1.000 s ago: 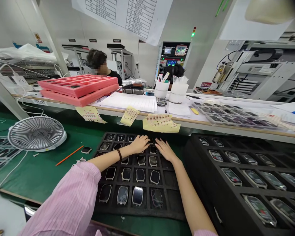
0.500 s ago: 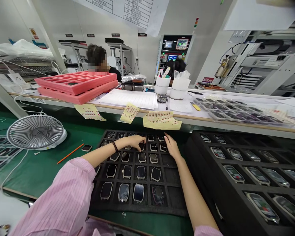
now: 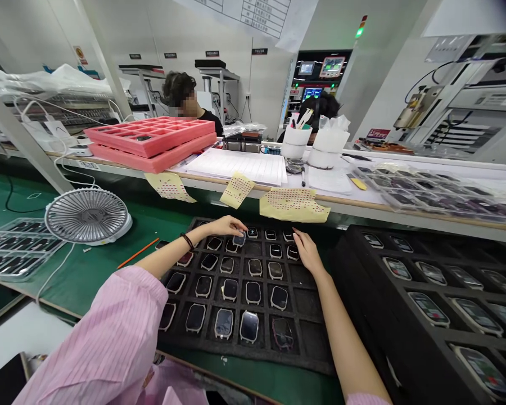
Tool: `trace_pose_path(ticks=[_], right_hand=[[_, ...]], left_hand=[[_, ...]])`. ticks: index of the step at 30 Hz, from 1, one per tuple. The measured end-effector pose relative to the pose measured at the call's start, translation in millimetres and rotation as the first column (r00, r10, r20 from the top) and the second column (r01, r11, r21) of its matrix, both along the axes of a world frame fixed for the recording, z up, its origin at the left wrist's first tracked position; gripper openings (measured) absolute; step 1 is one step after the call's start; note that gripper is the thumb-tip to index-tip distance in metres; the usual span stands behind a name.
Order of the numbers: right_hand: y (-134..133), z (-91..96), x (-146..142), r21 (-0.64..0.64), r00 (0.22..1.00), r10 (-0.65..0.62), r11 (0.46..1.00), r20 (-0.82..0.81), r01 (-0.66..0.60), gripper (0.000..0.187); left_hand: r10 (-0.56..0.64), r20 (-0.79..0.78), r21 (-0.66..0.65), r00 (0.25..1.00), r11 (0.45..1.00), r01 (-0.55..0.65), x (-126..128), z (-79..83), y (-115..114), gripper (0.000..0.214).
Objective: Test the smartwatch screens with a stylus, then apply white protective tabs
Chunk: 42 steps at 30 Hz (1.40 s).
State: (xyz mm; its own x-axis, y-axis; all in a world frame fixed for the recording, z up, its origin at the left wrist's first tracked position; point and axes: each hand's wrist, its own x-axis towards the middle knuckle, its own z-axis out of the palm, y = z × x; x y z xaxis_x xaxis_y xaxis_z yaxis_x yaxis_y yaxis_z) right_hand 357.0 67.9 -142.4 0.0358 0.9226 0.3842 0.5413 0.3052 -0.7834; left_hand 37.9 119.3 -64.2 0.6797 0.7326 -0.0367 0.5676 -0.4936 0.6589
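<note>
A black foam tray (image 3: 307, 304) lies on the green bench in front of me, its pockets holding several smartwatch bodies. My left hand (image 3: 227, 226) reaches over the tray's far rows and pinches one watch body (image 3: 239, 240), lifted a little above its pocket. My right hand (image 3: 306, 251) rests on the tray's far right part, fingers stretched flat beside the watches there, holding nothing. Both forearms come from pink striped sleeves, and a dark band sits on the left wrist.
A second black tray (image 3: 405, 292) of watches stands at the right. A small grey fan (image 3: 87, 216), an orange pencil (image 3: 137, 253) and clear trays (image 3: 17, 247) lie at the left. The raised shelf holds pink foam trays (image 3: 152, 138), papers and cups. A person (image 3: 185, 101) sits beyond.
My left hand has closed on a watch body in the far rows and raised it slightly. The right hand stays flat on the tray. My view has shifted left.
</note>
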Motion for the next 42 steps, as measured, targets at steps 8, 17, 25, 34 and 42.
trace_pose_path(ticks=[8,17,25,34,42], right_hand=[[0,-2.0,0,0.011,0.999,-0.004,1.0,0.047,0.003,0.056],[0,-4.3,2,0.049,0.995,0.006,0.999,0.102,-0.011,0.059],[2,-7.6,5,0.08,0.993,-0.002,0.997,0.122,-0.008,0.061],[2,-10.6,6,0.084,0.989,-0.006,0.996,0.145,-0.007,0.061],[2,-11.5,6,0.102,0.988,-0.023,0.995,0.15,0.008,0.061]], left_hand=[[-0.073,-0.262,0.051,0.962,0.995,0.089,-20,1.4,-13,0.055],[-0.069,-0.453,0.201,0.889,0.964,0.177,-5,0.7,-25,0.075],[-0.068,-0.457,0.235,0.887,0.952,0.194,-44,34.8,-24,0.047],[-0.085,-0.523,0.221,0.848,0.947,0.231,-61,6.8,-28,0.052],[0.0,-0.512,0.276,0.859,0.947,0.164,-89,29.8,-26,0.048]])
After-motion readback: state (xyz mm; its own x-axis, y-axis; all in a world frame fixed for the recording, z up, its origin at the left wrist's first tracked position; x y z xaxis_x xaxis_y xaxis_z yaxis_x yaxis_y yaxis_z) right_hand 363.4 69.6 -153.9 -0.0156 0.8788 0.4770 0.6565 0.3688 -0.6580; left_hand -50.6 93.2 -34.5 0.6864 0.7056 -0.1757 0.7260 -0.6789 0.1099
